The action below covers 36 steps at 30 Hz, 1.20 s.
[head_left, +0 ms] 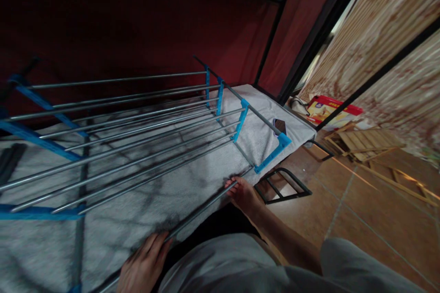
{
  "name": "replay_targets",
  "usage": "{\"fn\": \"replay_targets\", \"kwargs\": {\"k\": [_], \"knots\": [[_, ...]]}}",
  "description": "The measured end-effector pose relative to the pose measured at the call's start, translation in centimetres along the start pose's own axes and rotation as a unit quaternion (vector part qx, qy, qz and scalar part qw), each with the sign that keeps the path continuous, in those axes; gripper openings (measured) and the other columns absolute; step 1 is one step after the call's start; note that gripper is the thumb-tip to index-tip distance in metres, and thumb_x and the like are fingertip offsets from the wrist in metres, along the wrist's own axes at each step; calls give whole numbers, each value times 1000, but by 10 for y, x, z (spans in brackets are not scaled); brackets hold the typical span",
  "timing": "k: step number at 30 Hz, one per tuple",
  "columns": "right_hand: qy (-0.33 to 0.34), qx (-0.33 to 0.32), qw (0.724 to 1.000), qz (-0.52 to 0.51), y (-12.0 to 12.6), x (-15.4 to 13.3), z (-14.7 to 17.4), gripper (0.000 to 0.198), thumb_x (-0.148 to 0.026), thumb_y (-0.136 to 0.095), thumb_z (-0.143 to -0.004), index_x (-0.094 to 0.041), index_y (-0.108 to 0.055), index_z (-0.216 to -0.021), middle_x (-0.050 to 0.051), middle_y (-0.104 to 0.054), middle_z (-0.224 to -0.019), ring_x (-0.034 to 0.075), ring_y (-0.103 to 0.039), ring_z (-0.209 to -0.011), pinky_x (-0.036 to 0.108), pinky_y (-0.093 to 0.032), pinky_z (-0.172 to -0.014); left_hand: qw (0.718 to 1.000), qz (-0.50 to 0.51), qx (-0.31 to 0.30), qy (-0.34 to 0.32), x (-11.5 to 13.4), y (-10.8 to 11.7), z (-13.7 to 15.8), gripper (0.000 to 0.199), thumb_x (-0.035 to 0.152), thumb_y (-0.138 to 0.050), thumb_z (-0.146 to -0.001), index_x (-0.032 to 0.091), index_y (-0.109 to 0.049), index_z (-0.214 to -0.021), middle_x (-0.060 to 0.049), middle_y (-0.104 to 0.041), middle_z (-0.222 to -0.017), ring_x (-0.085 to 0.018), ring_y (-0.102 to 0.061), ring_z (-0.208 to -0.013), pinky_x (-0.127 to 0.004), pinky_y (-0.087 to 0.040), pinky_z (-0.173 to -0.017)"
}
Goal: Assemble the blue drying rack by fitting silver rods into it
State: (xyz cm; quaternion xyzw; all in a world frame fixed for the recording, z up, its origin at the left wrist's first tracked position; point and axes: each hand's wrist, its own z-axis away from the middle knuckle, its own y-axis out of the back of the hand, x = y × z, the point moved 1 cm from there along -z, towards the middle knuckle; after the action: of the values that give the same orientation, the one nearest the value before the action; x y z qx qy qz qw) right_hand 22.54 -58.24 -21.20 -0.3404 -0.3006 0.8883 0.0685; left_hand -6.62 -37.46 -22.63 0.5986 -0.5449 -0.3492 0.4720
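seemingly working along the near side of a metal rack [161, 136], most likely steadying or lining up a long grey rod [201, 211] at a blue bracket [273, 155]. holding the rod at a slant along the near edge of a pale sheet [165, 201], and reaching with its far end to the foot of the bracket, seeming to meet there but not showing whether properly seated or only touching. gripping just short of that end with the right hand [242, 192], bending the fingers snugly round the rod and leaving no clear gap. curling the left hand [146, 261] over the same rod farther back, mostly closed, hiding thumb and palm and so giving no way of judging the firmness. probably calling next for an even two-handed hold, lining the rod up with the bracket and checking the joint before loosening either hand.
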Motion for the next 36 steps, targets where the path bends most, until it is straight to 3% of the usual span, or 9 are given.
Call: {"fn": "replay_targets", "kwargs": {"k": [6, 14, 17, 20, 23, 27, 30, 32, 36], "knots": [[-18, -42, 997, -63, -18, -3, -13, 6, -20, -65, -76, -22, -60, -73, -1, -62, -67, 14, -62, -68, 33, -56, -81, 997, 34, -18, 70, 16, 7, -23, 37, 43, -40, -100, 24, -70, -109, -5, -75, -102, -18, -72, -86, -28, -55, -76], [-71, -56, 995, -37, -29, 5, -32, 12, -15, -67, -75, -22, -59, -70, -5, -57, -60, 11, -57, -59, 26, -56, -71, 988, 53, -77, 120, 37, 11, -59, 33, 35, -38, -101, 23, -67, -110, -6, -72, -105, -20, -67, -95, -33, -51, -83], [-86, -54, 995, 9, -26, 6, -38, 9, -14, -66, -75, -23, -63, -76, -3, -65, -70, 12, -64, -70, 28, -57, -79, 986, 46, -83, 136, 32, 13, -63, 28, 31, -40, -101, 22, -65, -110, -6, -70, -104, -21, -65, -96, -35, -50, -86], [-87, -80, 990, 84, -22, 5, -42, 12, -23, -67, -77, -23, -67, -89, 3, -73, -97, 16, -69, -96, 32, -57, -89, 983, 27, -66, 168, 22, 12, -59, 26, 28, -42, -100, 21, -65, -110, -7, -68, -107, -21, -63, -99, -37, -48, -91], [-45, -145, 962, 228, -15, 0, -43, 16, -35, -62, -82, -26, -68, -94, 6, -72, -114, 21, -65, -114, 41, -52, -101, 981, 23, -50, 184, 15, 9, -53, 27, 28, -42, -100, 20, -64, -114, -8, -67, -110, -22, -62, -103, -39, -48, -95], [-21, -220, 891, 396, -3, -11, -43, 25, -49, -53, -82, -31, -69, -88, 7, -73, -114, 25, -67, -112, 50, -50, -101, 985, 4, -19, 169, 14, 9, -47, 29, 30, -45, -99, 20, -63, -120, -8, -67, -117, -23, -62, -109, -42, -48, -99], [-58, -200, 902, 379, 6, -20, -41, 40, -59, -58, -73, -27, -72, -93, 14, -74, -111, 32, -71, -102, 56, -51, -95, 989, -34, 31, 140, 14, 26, -43, 31, 30, -49, -98, 22, -61, -125, -8, -67, -121, -22, -62, -112, -42, -47, -101], [-89, -162, 909, 375, 9, -27, -39, 46, -60, -65, -66, -25, -74, -94, 18, -73, -111, 35, -72, -98, 58, -52, -92, 986, -67, 76, 134, 13, 52, -40, 32, 28, -51, -97, 24, -59, -127, -7, -68, -120, -20, -63, -110, -39, -46, -102], [27, -118, 924, 362, -8, -52, -29, 43, -56, -67, -72, -23, -75, -99, 19, -72, -115, 36, -69, -106, 56, -51, -96, 968, -96, 163, 165, 11, 118, -23, 45, 19, -50, -95, 27, -50, -139, -9, -62, -127, -24, -59, -118, -42, -45, -103]]}}
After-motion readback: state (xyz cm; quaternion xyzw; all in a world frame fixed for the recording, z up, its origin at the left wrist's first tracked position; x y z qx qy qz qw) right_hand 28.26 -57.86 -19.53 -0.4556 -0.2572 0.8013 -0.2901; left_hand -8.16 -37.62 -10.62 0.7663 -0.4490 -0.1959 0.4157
